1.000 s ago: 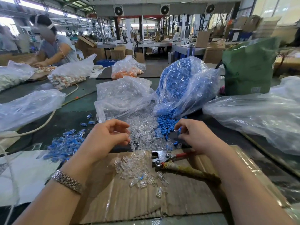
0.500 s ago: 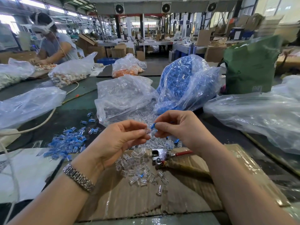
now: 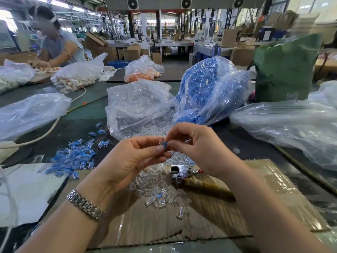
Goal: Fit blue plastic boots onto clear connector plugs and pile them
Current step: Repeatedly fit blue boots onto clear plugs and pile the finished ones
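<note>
My left hand pinches a clear connector plug between thumb and fingers. My right hand pinches a small blue boot against that plug, fingertips of both hands meeting above the table. Loose clear plugs lie on the cardboard sheet below my hands. A pile of finished blue-booted plugs sits on the table to the left. Behind stand a clear bag of plugs and a bag of blue boots.
Pliers with a wrapped handle lie on the cardboard under my right wrist. Large plastic bags lie at left and right. A green bag stands behind. A white cable crosses the table. Another person works far left.
Both hands lifted from the loose piles and came together at the centre; the right brought a blue boot to the clear plug held in the left.
</note>
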Available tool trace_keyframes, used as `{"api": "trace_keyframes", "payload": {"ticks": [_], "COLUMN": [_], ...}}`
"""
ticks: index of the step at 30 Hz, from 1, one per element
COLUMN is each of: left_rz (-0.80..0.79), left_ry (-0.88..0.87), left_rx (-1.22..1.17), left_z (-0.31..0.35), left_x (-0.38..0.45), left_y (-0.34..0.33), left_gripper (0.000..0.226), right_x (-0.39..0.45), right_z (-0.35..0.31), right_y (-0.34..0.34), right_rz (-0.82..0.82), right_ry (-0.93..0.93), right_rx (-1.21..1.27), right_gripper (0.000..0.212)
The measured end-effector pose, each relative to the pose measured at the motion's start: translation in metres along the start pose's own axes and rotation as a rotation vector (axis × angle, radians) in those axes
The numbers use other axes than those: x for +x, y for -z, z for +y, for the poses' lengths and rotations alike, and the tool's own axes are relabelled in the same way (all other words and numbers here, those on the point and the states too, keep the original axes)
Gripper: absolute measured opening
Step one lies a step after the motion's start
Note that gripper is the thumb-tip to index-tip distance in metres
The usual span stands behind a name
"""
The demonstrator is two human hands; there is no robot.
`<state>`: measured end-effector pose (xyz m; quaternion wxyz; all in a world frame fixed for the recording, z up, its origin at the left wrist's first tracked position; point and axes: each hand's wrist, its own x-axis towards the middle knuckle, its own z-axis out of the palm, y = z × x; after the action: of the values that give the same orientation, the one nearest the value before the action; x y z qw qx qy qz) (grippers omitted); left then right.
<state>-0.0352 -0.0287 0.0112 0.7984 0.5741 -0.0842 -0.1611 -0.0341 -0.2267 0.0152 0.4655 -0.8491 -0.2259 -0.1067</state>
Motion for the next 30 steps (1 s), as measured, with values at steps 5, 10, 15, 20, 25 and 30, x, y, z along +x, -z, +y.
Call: {"api": "trace_keyframes", "payload": {"ticks": [5,10,15,20,25,30], "left_rz": [0.052,0.045,0.036,0.084,0.101,0.093], "left_ry": [-0.079,-0.08,-0.081,-0.094,-0.114,-0.113], "left_rx": [0.092,0.103,0.138,0.111,0.022,-0.011], "left_z": [-0.001,-0.002,-0.002,-0.002,-0.003,-0.004], "left_x": [-0.001,0.0,0.001,0.004,0.006,0.006], "left_y": [-0.001,0.003,0.012,0.019,0.021,0.018], "left_gripper": [0.019,0.023,0.032,0.032,0.027,0.025], "right_x": [0.0,-0.002,-0.013,-0.018,-0.017,-0.013], "right_z": [-0.002,-0.009,-0.006,-0.007,-0.007,-0.007], "right_y": [-0.003,-0.001,0.038,0.038,0.037,0.034], "right_rz": [0.008,-0.027,-0.432,-0.653,-0.539,-0.353], "right_ry": [0.028,-0.01,-0.284,-0.379,-0.367,-0.372], "right_rx": [-0.054,-0.07,-0.391,-0.67,-0.561,-0.304], "right_gripper": [0.01,0.009,0.047,0.051,0.022,0.022]}}
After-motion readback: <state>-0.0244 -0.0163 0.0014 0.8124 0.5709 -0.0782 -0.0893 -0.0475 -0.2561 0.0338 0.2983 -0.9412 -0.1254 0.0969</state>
